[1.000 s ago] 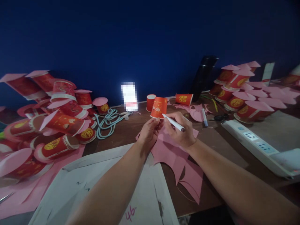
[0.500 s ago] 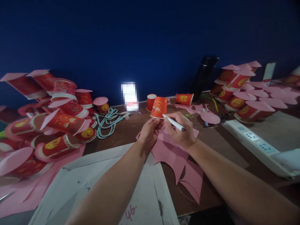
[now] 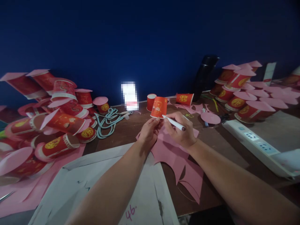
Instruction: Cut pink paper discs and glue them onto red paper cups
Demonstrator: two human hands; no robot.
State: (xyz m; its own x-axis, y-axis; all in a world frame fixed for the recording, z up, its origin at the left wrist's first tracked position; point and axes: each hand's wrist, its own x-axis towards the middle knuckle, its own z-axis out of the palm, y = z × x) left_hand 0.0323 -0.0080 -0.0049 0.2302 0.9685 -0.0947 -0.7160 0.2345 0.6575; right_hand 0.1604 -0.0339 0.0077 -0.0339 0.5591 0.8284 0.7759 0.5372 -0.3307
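My left hand (image 3: 149, 131) pinches the rim of an upside-down red paper cup (image 3: 159, 107), which rests on a sheet of pink paper (image 3: 173, 153) in the middle of the brown table. My right hand (image 3: 180, 131) grips a white pen (image 3: 173, 122), its tip touching the cup's rim where it meets the paper. Both forearms reach in from the lower edge of the view.
Heaps of red cups with pink paper lids lie at the left (image 3: 58, 122) and the back right (image 3: 243, 90). A coiled light-blue cable (image 3: 109, 120), a loose pink disc (image 3: 210, 117), a white power strip (image 3: 255, 142), a black bottle (image 3: 203, 75) and a white board (image 3: 103, 193) surround the hands.
Both hands, cup and pen have hardly moved. A pink paper disc appeared on the table to the right of my right hand between the first and second frames.
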